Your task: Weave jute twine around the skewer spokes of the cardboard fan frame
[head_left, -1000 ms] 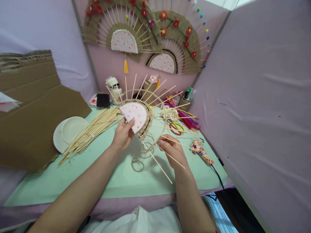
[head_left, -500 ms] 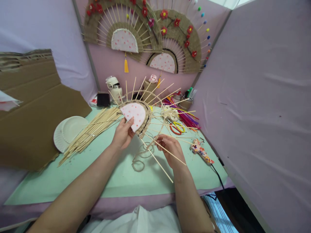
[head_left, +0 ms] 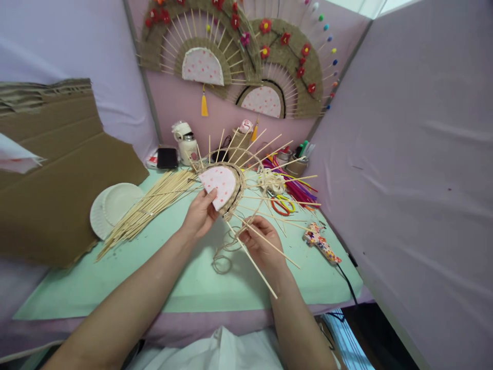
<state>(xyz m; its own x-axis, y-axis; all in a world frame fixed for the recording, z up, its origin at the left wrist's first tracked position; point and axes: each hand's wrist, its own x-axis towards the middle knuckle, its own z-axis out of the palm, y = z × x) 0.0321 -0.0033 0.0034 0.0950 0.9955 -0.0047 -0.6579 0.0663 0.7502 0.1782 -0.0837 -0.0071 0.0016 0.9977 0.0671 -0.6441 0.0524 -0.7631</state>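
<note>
Right hand (head_left: 262, 242) had slid toward the lowest stick (head_left: 259, 269), pinching twine (head_left: 246, 227); left hand (head_left: 201, 213) pinched the fan (head_left: 219, 184) over the worktop (head_left: 200, 288), back from its front edge. Loose twine could've snagged, and tugging too hard could've bent sticks

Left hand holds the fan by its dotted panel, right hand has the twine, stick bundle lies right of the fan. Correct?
One slip: in the head view, the stick bundle lies left of the fan. The rest holds: left hand on the dotted panel, twine in the right hand.
</note>
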